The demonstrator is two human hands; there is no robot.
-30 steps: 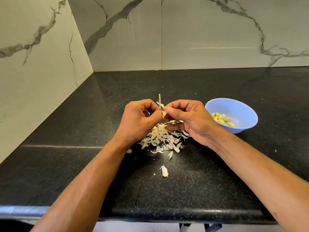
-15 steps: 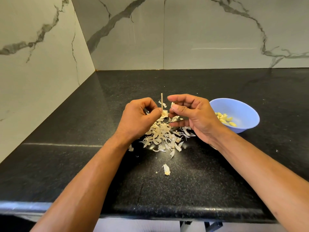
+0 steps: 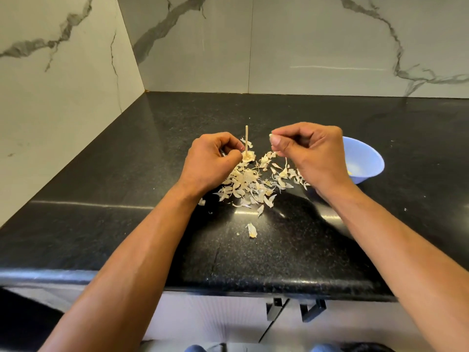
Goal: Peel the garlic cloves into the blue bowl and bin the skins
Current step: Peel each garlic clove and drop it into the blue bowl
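Nearest, one loose skin point(image 3: 252, 230) is lying alone on the black counter point(image 3: 127, 232), apart from the rest. Just beyond it the main heap of skins point(image 3: 250, 182) is spreading between the two wrists, none of it binned, and no bin is showing anywhere in view.

Further in, the left hand point(image 3: 212, 161) is curling its fingers around the remains of the garlic head point(image 3: 248, 156), whose thin dry stem point(image 3: 246, 138) is sticking straight up beside the fingertips. Whether any unpeeled cloves are remaining on it cannot be told, since the hand is covering most of it. To the right, apart from the left, the right hand point(image 3: 308, 151) is pinching a small pale piece point(image 3: 272, 138) between thumb and forefinger, with a strip of skin trailing below; whether that piece is a clove or only skin is unclear.

Far right, the blue bowl point(image 3: 368, 161) is sitting on the counter, partly hidden behind the right hand, with a few pale peeled cloves point(image 3: 354, 170) showing inside.

Judging by the large heap, peeling is looking well advanced and probably nearing its end, while collecting and binning the skins is waiting to be done in full
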